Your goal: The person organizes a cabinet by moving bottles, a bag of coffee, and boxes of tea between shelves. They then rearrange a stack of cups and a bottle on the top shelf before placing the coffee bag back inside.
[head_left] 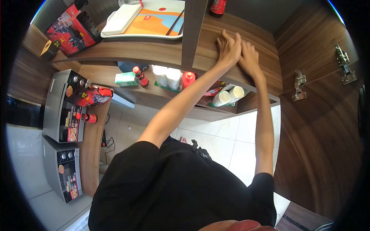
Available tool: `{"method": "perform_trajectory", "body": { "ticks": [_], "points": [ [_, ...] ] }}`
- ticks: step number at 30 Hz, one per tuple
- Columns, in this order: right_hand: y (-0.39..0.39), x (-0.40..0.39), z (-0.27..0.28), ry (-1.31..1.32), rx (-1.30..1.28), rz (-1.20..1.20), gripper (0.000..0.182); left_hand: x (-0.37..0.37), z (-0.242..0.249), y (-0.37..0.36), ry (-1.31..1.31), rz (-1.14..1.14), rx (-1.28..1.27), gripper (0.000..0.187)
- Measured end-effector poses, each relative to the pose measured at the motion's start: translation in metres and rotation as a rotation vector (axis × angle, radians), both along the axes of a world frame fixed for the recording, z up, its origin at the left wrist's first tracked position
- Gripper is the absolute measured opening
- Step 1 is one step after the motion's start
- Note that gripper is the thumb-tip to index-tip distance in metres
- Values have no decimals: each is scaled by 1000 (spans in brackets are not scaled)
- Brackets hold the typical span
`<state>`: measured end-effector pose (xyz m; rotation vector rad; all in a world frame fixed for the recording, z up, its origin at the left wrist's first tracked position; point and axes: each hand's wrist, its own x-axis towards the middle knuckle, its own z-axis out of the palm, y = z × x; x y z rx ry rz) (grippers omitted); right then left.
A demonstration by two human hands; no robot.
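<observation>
Fingers of the left hand and right hand lay released, slightly bent, on the brown wood-grain shelf at far right. Beyond stood a dark, red-labelled bottle.

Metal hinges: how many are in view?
2: the lower hinge, nearer the right hand, and the upper hinge, farther right, both on the brown wooden panels. Others may be hidden.

The shelf is streaked brown; the T-shirt black; the tray liner orange and light blue.
</observation>
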<state>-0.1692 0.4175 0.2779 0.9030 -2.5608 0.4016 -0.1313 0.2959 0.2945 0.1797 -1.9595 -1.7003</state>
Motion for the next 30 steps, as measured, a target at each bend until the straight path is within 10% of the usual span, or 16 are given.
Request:
{"method": "perform_trajectory", "body": {
  "ticks": [10, 20, 24, 30],
  "points": [
    [-78, -126, -7, -95, -211, -50, 50, -109, -6, -37, 50, 302, -178, 93],
    [-94, -153, 14, -396, -1058, 331, 80, -148, 1, -53, 50, 384, -241, 92],
    [-81, -162, 17, -263, -968, 32, 101, -142, 9, -47, 78, 266, -221, 72],
    [-55, -159, 28, -157, -883, -296, 80, -142, 10, -45, -7, -24, -283, 72]
  ]
}}
